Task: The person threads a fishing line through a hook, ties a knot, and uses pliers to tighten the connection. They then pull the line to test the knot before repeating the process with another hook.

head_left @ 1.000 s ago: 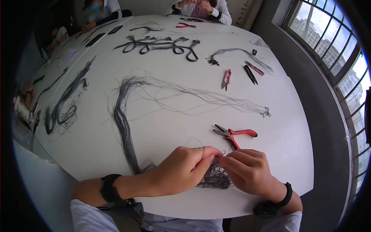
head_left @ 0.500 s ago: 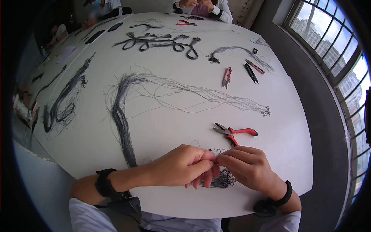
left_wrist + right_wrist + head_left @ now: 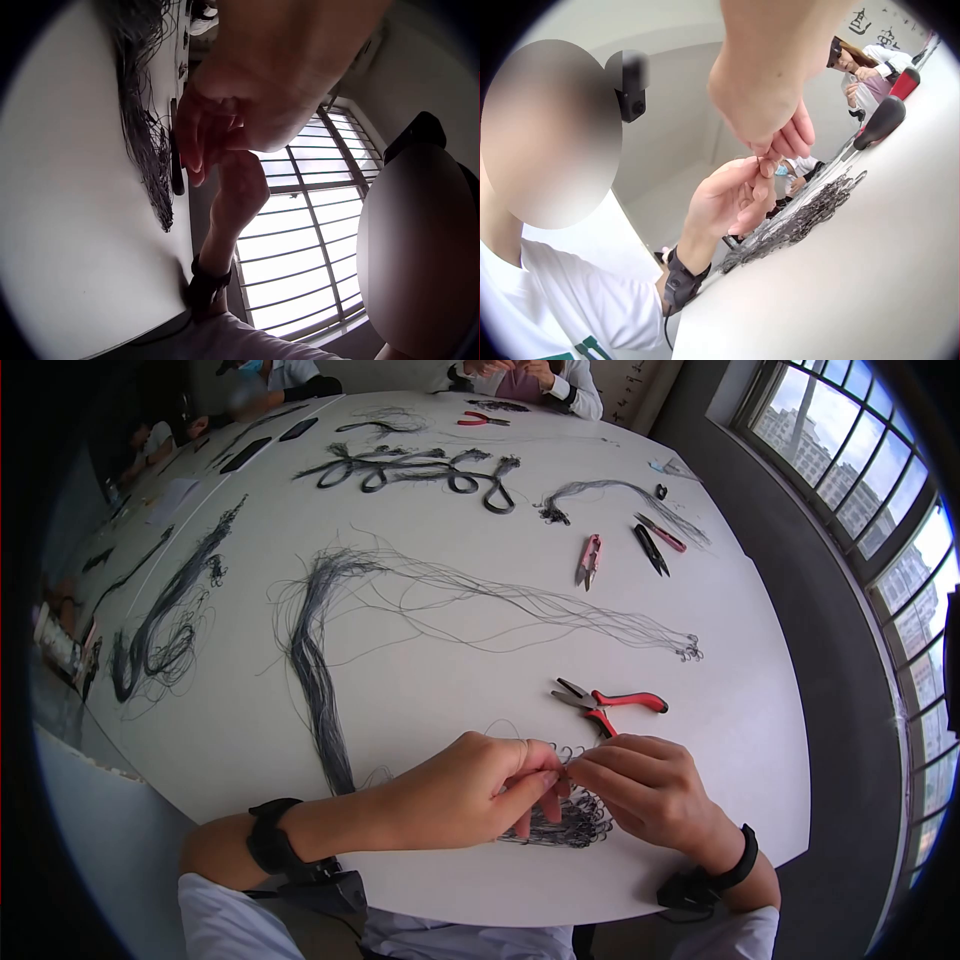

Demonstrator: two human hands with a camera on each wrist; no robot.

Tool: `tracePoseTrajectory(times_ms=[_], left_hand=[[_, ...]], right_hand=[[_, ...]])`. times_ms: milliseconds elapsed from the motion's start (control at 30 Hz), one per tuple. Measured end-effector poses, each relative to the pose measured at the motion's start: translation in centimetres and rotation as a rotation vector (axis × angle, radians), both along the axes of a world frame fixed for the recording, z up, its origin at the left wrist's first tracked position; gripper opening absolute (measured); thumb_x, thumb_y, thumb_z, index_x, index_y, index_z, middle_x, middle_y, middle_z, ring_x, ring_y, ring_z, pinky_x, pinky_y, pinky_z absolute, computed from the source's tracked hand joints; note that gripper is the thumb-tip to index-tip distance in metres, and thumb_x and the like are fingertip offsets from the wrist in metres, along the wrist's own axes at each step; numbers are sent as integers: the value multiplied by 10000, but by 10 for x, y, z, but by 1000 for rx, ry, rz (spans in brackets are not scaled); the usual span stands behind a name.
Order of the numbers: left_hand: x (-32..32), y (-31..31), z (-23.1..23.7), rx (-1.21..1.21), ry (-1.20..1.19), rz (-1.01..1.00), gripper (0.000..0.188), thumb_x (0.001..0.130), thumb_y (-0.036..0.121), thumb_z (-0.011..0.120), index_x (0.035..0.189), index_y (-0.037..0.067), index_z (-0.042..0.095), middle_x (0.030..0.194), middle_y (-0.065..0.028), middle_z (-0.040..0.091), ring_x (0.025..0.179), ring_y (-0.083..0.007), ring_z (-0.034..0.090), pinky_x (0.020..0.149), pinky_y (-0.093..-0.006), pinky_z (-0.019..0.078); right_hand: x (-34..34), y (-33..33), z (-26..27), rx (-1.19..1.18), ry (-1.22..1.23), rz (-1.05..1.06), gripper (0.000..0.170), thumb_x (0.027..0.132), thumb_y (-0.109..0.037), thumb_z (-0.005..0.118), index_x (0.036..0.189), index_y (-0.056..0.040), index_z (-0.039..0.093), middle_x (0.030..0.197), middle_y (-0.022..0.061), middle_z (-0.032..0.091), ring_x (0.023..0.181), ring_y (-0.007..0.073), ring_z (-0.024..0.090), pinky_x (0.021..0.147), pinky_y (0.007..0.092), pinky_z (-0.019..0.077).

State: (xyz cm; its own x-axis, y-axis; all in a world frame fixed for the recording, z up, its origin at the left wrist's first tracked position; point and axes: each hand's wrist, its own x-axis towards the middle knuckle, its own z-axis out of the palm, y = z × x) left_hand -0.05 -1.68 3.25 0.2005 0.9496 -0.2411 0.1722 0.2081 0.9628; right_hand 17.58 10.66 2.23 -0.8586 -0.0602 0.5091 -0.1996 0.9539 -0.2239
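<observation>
My left hand (image 3: 490, 792) and right hand (image 3: 648, 798) meet fingertip to fingertip near the table's front edge. Between them they pinch a fish hook and thin line, mostly covered by the fingers; a sliver of the hook (image 3: 759, 160) shows in the right wrist view. A fine loop of line (image 3: 503, 723) rises above the left hand. Under the hands lies a dark pile of fish hooks (image 3: 575, 828), partly hidden by them. Just beyond the right hand rest pliers (image 3: 594, 706) with red and black handles, jaws apart.
A long hank of dark line (image 3: 315, 670) bends across the table, its strands ending in hooks (image 3: 688, 648) at right. Pink thread snips (image 3: 589, 560) and black snips (image 3: 650, 550) lie farther back. Looped bundles (image 3: 410, 472) sit beyond. Other people sit at the far side.
The left hand has shifted slightly down and its lower fingers have spread and drawn in again, while the right hand stays nearly in place. Both keep pinching; more hooks show between them.
</observation>
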Motion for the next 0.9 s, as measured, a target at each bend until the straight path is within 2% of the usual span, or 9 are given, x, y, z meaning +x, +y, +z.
tracePoseTrajectory(times_ms=[133,367,533,600,633,700,733,833,900], left_hand=[[-1,1,-2,-60,-86,11,196,943,93,428,1026,-27,559,879,-59,646,689,-79,602,545,-199,472],[-1,0,-3,-54,-83,8,196,938,91,443,1017,-43,561,851,-77,649,685,-91,603,543,-201,469],[3,-3,-3,-49,-139,111,196,934,82,441,991,-62,562,843,-105,652,661,-100,600,525,-203,459],[3,-4,-4,-24,-140,160,198,934,83,439,986,-63,561,841,-112,653,656,-104,602,522,-204,460],[4,-5,-5,-1,-144,208,199,935,84,436,981,-64,561,839,-120,655,651,-108,603,519,-205,460],[3,-4,-10,29,-153,266,197,925,93,449,975,-57,567,818,-105,653,633,-99,593,501,-207,457],[3,-3,-12,60,-164,323,195,915,101,461,970,-50,573,798,-90,651,615,-90,584,482,-209,455],[2,-3,-15,93,-189,382,206,920,102,452,977,-53,575,809,-96,651,626,-86,584,484,-200,450],[1,-2,-14,100,-192,389,208,928,97,441,970,-59,573,818,-117,653,634,-103,598,490,-202,459]], right_hand=[[0,0,1,11,-4,-5,261,644,0,619,902,12,583,827,95,616,671,227,599,591,310,503],[-1,0,0,-39,-7,-1,252,663,6,630,911,10,586,832,95,619,672,229,601,592,313,504],[-2,-2,-1,-129,-20,-66,256,708,-4,649,955,0,581,838,102,624,689,249,607,606,318,503],[-3,-2,2,-110,-44,-273,291,722,-50,678,984,-8,558,931,125,609,840,288,598,730,361,484],[-4,1,3,-111,-40,-274,291,722,-50,678,984,-8,558,931,125,609,840,288,598,730,361,484],[-2,8,4,-18,-61,-527,326,711,-96,709,974,-19,532,1062,147,562,1019,321,528,873,407,409],[2,12,1,-48,-147,-593,328,698,-128,723,933,-30,515,1163,162,496,1125,334,450,933,425,352],[10,21,-14,-16,-245,-613,340,692,-156,731,924,-32,514,1163,166,483,1116,334,448,918,423,362],[8,23,-17,-77,-241,-588,336,683,-159,730,908,-27,517,1130,166,480,1090,330,454,897,420,371]])
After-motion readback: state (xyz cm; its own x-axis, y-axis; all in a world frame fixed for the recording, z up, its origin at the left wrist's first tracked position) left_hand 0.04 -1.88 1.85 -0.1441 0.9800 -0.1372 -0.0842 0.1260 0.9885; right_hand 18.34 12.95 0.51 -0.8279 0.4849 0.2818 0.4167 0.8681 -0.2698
